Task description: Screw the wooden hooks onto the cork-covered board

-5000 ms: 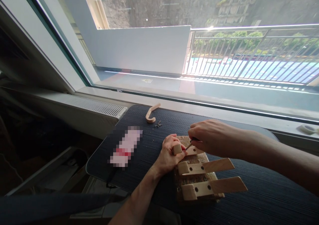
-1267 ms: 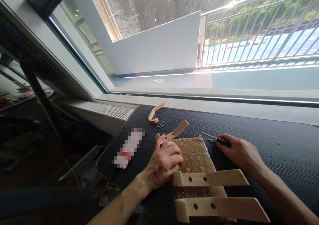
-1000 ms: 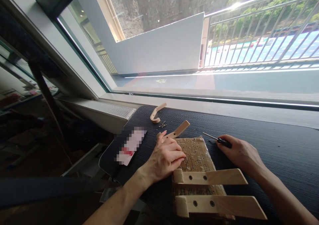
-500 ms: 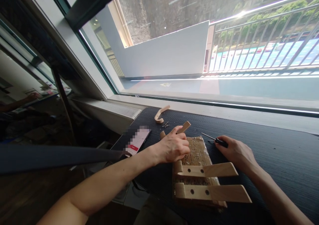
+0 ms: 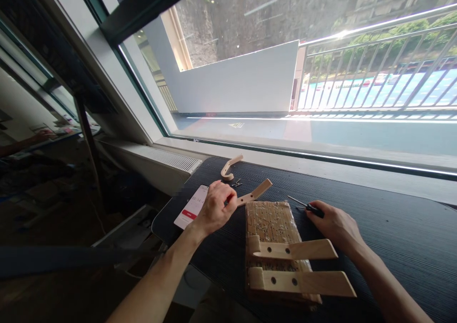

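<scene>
My left hand (image 5: 217, 205) has curled fingers and is raised between the phone and a loose wooden hook (image 5: 260, 190). It hides that hook's curved end; whether anything is inside the fingers I cannot make out. My right hand (image 5: 337, 224) rests on the table, closed on the black handle of a screwdriver (image 5: 314, 210), whose thin shaft points away to the left. Between my hands lies a worn wooden board (image 5: 269, 218) full of small holes. Two wooden hooks, an upper one (image 5: 314, 249) and a nearer one (image 5: 321, 283), lie across it, each with two dark screw heads showing.
Another wooden hook (image 5: 227, 169) lies at the table's far edge, beside a few loose screws (image 5: 236, 183). A phone (image 5: 189, 212) with a lit screen lies by the left edge of the dark table (image 5: 392, 237). Beyond stands a large window (image 5: 243, 89) with a sill.
My left hand has moved left off the board and the loose hook, toward the phone. The loose hook now shows more of its length. My right hand keeps the screwdriver in about the same place.
</scene>
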`<action>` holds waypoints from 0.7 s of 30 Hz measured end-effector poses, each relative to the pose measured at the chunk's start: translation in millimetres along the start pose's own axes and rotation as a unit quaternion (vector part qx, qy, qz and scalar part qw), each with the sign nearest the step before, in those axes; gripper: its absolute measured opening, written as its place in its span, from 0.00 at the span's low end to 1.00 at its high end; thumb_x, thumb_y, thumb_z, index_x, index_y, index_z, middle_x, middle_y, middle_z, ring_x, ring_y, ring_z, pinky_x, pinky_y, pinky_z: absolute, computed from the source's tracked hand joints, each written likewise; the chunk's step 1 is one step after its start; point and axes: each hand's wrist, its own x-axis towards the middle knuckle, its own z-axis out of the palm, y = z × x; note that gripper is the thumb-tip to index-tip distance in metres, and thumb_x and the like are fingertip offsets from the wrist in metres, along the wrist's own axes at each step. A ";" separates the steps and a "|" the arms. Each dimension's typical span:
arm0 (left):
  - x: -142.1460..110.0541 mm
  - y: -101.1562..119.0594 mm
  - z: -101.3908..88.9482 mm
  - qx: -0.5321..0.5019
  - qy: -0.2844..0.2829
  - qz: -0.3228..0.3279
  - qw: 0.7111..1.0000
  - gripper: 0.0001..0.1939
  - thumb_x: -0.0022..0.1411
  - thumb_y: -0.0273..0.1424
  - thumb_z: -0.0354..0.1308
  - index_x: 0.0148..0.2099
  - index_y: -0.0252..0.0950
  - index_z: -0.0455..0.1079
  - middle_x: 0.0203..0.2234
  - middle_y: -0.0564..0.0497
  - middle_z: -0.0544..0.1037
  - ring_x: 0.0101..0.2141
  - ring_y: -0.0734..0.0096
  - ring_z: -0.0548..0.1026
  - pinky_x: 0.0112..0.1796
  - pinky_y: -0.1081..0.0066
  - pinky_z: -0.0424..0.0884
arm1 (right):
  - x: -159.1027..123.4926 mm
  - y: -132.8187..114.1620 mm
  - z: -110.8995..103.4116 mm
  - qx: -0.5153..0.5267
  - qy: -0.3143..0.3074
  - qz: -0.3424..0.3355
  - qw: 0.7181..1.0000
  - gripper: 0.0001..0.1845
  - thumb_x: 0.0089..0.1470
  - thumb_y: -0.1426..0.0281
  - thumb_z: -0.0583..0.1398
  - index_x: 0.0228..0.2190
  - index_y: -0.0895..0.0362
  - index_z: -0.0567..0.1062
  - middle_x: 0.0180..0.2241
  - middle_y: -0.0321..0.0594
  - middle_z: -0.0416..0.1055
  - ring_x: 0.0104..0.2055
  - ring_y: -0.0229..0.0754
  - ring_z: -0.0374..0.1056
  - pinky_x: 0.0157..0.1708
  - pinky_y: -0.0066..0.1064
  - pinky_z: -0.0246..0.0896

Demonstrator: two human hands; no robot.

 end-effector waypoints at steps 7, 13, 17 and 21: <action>-28.4 -17.6 11.0 -0.041 0.012 -0.098 0.994 0.14 0.58 0.25 0.52 0.47 0.40 0.66 0.44 0.47 0.69 0.45 0.65 0.68 0.49 0.62 0.63 | 1.8 1.9 2.9 -0.003 -0.010 0.004 1.000 0.21 0.51 0.54 0.51 0.40 0.49 0.74 0.32 0.40 0.76 0.35 0.50 0.70 0.28 0.33 0.56; -24.6 -24.5 49.2 -0.089 -0.014 -0.213 0.973 0.33 0.51 0.29 0.60 0.59 0.37 0.56 0.46 0.45 0.71 0.42 0.63 0.71 0.45 0.62 0.68 | 2.2 4.8 3.6 0.029 -0.002 0.014 0.999 0.20 0.51 0.53 0.52 0.39 0.49 0.74 0.31 0.39 0.75 0.34 0.49 0.70 0.28 0.33 0.56; -19.6 -22.6 48.8 -0.124 0.007 -0.238 0.963 0.13 0.56 0.29 0.54 0.46 0.36 0.68 0.33 0.49 0.76 0.34 0.68 0.74 0.39 0.67 0.70 | 2.7 7.5 2.6 0.068 -0.003 0.009 0.998 0.19 0.51 0.54 0.52 0.37 0.49 0.74 0.30 0.37 0.75 0.33 0.48 0.70 0.28 0.32 0.56; -13.4 -15.0 26.3 -0.160 0.055 -0.248 0.954 0.12 0.55 0.32 0.57 0.43 0.38 0.69 0.33 0.51 0.76 0.33 0.68 0.74 0.37 0.68 0.70 | 3.2 7.6 1.5 0.084 -0.004 0.002 0.996 0.18 0.51 0.54 0.52 0.36 0.49 0.74 0.29 0.37 0.75 0.33 0.47 0.69 0.28 0.32 0.56</action>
